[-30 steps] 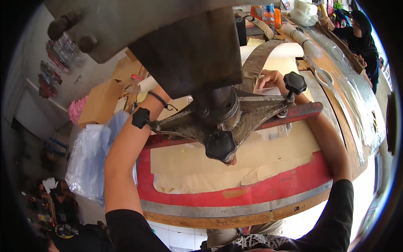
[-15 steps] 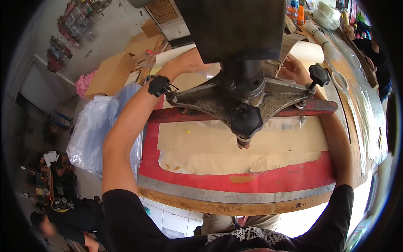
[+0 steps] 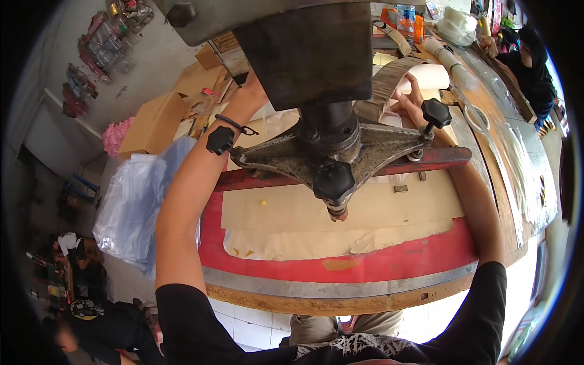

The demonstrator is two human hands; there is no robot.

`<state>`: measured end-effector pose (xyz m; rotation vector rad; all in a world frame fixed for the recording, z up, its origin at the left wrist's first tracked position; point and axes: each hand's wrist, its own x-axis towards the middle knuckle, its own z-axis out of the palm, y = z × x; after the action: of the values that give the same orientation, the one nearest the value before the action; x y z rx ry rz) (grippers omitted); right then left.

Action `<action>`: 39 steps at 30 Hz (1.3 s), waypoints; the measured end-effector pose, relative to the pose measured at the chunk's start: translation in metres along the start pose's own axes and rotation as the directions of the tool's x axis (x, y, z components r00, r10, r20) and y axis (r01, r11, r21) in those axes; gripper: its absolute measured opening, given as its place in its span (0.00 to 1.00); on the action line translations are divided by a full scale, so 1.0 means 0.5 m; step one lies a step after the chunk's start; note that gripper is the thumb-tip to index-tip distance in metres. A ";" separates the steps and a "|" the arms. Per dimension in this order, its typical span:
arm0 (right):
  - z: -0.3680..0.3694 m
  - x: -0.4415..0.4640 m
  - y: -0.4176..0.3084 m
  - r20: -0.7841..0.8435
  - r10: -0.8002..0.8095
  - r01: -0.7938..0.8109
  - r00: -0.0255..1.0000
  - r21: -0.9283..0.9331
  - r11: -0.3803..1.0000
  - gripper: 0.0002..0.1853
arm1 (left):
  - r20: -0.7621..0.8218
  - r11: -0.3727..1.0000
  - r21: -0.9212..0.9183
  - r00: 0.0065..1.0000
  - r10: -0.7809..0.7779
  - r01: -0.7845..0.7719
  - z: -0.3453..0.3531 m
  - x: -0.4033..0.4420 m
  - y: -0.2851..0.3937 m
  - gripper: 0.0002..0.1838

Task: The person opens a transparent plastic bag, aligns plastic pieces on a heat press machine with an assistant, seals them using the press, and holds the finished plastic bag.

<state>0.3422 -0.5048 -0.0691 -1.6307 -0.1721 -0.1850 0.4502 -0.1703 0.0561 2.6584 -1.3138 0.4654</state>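
Note:
My left hand (image 3: pixel 252 91) reaches behind the dark press column, its fingers hidden; a thin black band circles that wrist. On the far right side, my right hand (image 3: pixel 412 104) has its fingers bent and spread beside a curved brown strip (image 3: pixel 380 85) and a white roll (image 3: pixel 431 77). Nothing is plainly held in it. Between my forearms stands the press head (image 3: pixel 331 143), with black knobs and a red bar (image 3: pixel 441 157). Below it, tan card sheets (image 3: pixel 292 210) with a torn near edge lie on a red mat (image 3: pixel 395 258). A bit of clear plastic (image 3: pixel 389 179) shows under the bar.
A stack of clear plastic bags (image 3: pixel 131 207) lies at the left, with a cardboard box (image 3: pixel 155 125) behind it. Two small dark blocks, one a flat piece (image 3: pixel 400 188), rest on the card. A tape roll (image 3: pixel 476 119) lies right. Other people are at both sides.
My right hand has raised and spread its fingers. Less clear plastic shows under the bar, and the small blocks are more exposed. The whole view has shifted a little.

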 end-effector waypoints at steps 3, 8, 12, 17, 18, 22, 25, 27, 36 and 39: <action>-0.004 -0.012 -0.028 0.011 0.097 -0.097 0.995 0.071 0.993 0.45 | -0.016 0.999 0.031 1.000 0.024 -0.023 -0.022 -0.033 0.021 0.20; -0.036 0.038 0.081 -0.004 -0.083 0.082 0.997 -0.074 0.994 0.51 | -0.076 0.993 0.103 0.995 0.065 -0.057 -0.102 -0.160 0.039 0.21; -0.017 -0.006 0.033 -0.090 -0.151 0.141 0.984 -0.113 0.984 0.36 | -0.255 0.999 0.036 0.967 0.009 0.000 -0.118 -0.326 -0.018 0.20; -0.037 -0.021 0.013 -0.193 -0.089 0.019 0.977 -0.340 0.940 0.23 | -0.114 0.885 -0.245 0.895 -0.431 0.395 -0.175 -0.444 0.025 0.20; -0.051 -0.026 0.006 -0.213 -0.081 -0.010 0.974 -0.395 0.919 0.20 | -0.067 0.876 -0.254 0.896 -0.440 0.411 -0.190 -0.451 0.041 0.21; -0.054 -0.056 0.018 -0.014 -0.341 0.286 0.940 -0.512 0.810 0.11 | 0.487 0.818 0.099 0.689 -0.537 0.567 -0.224 -0.471 0.077 0.39; -0.085 -0.101 0.041 -0.060 -0.227 0.169 0.972 -0.494 0.853 0.11 | 0.526 0.731 0.319 0.528 -0.666 0.604 -0.201 -0.541 0.121 0.55; -0.109 -0.123 0.059 -0.052 -0.236 0.166 0.970 -0.571 0.804 0.12 | 0.467 0.736 0.277 0.583 -0.665 0.618 -0.180 -0.587 0.108 0.56; -0.081 -0.174 0.008 0.080 -0.392 0.335 0.916 -0.690 0.642 0.12 | 0.089 0.840 0.425 0.909 -0.408 0.336 -0.189 -0.617 0.163 0.25; -0.097 -0.176 0.002 0.206 -0.351 0.405 0.914 -0.533 0.743 0.14 | 0.015 0.933 0.060 0.934 -0.357 0.355 -0.116 -0.589 0.276 0.15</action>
<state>0.2559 -0.5532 -0.0865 -2.1924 -0.5714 -0.5150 0.1605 -0.0185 0.0106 2.8696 -0.8016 0.4232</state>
